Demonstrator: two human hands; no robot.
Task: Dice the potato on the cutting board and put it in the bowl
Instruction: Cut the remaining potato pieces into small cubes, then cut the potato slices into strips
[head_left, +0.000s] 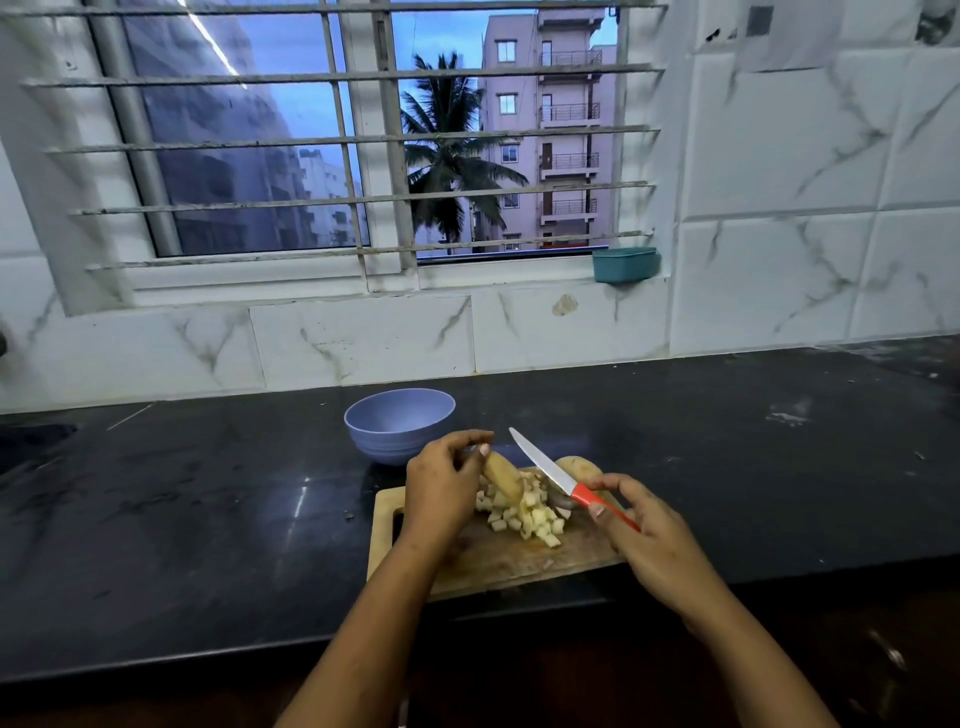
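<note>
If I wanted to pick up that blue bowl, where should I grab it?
Likely its rim, pinched from above on the left side: the bowl stands upright with its mouth open, and the left hand crowds its near right.

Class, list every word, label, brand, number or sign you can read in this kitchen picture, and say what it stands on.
There is no readable text anywhere.
The knife, potato piece, bowl, cutting board and teal tub show no print.
The building outside shows no sign that can be read.
</note>
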